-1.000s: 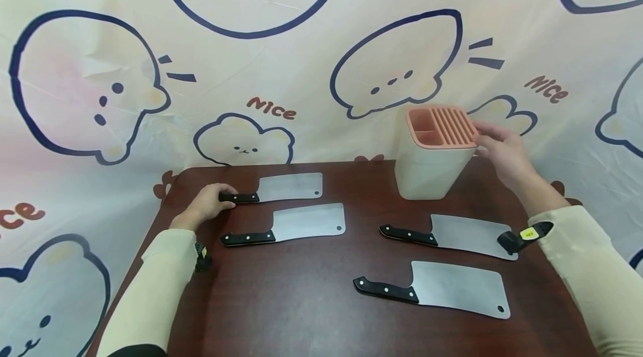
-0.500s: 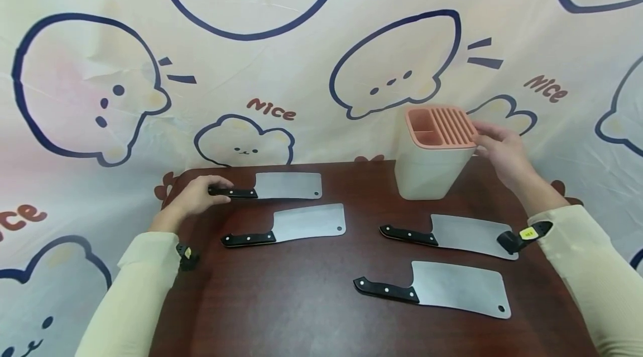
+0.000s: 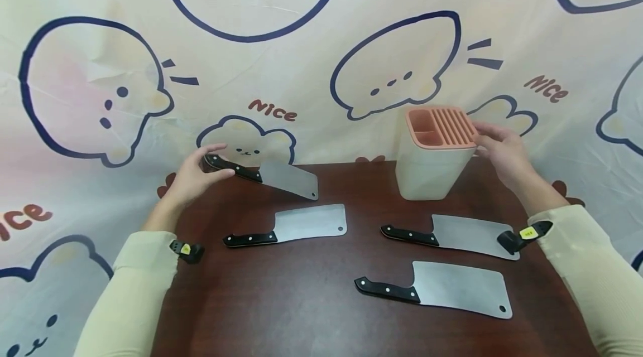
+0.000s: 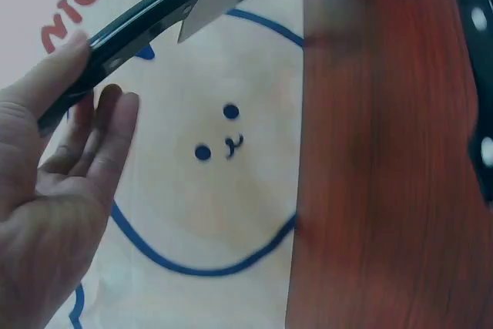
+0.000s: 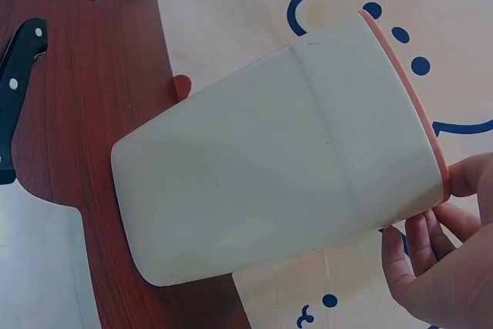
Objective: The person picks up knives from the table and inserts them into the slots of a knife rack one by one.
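Note:
With thumb and fingers my left hand (image 3: 192,176) pinches the black riveted handle of a cleaver (image 3: 290,179) at the back left of the table. The handle is raised and the blade slopes down to the right; whether its far corner touches the table I cannot tell. In the left wrist view the held cleaver (image 4: 142,30) shows nearly edge-on. On the right, my right hand (image 3: 504,157) holds the top edge of an upright pale knife holder (image 3: 429,174) with an orange slotted top. The right wrist view has the thumb at the holder's orange rim (image 5: 416,109) and fingers along its side.
Another cleaver (image 3: 310,222) lies just in front of the held one. Two more cleavers, one behind (image 3: 467,234) and one nearer (image 3: 459,289), lie at the right, handles leftward. A printed cloth (image 3: 311,78) hangs behind the brown table (image 3: 281,295).
My left hand first drew the cleaver slightly left along the table, then raised its handle, tilting the blade down to the right. My right hand and the knife holder have stayed in place.

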Available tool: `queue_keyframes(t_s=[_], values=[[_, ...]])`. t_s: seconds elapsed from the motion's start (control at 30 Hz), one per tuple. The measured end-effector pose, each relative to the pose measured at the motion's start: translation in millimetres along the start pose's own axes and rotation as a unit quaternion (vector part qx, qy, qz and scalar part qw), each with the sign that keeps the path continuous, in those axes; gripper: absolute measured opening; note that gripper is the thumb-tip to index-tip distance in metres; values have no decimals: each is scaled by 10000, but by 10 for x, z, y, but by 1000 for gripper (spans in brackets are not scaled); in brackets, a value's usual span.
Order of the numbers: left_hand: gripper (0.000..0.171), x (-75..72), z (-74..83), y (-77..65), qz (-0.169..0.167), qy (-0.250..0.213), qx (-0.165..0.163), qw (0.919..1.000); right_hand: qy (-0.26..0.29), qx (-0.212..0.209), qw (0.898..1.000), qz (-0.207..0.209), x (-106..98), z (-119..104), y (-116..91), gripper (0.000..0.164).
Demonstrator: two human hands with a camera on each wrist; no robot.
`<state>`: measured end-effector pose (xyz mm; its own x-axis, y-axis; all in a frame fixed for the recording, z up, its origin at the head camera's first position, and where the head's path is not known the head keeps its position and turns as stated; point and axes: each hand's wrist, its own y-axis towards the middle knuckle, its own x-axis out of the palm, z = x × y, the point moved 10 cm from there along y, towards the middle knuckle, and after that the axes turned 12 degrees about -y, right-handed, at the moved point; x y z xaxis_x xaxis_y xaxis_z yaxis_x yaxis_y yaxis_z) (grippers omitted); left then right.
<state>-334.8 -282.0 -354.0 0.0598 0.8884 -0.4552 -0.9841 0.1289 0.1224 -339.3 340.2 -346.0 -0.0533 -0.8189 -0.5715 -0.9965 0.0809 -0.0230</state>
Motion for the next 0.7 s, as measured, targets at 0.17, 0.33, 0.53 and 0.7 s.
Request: queue_keyframes(t_s=[0.17,0.33,0.53,0.7], values=[[59,56,123,43,431,-1786,294,9825,-19,51,10000,-4,9,7,-1,63],[49,158,289,107,544,-3468,916,9319,13,40,10000,12,5,12,4,63],[44,257,345,157,614,-3308,877,9376,-84,23,10000,45,-1,13,-3,64],[43,270,384,189,715,-3258,787,9394,-84,0,9999,68,-13,12,2,64]])
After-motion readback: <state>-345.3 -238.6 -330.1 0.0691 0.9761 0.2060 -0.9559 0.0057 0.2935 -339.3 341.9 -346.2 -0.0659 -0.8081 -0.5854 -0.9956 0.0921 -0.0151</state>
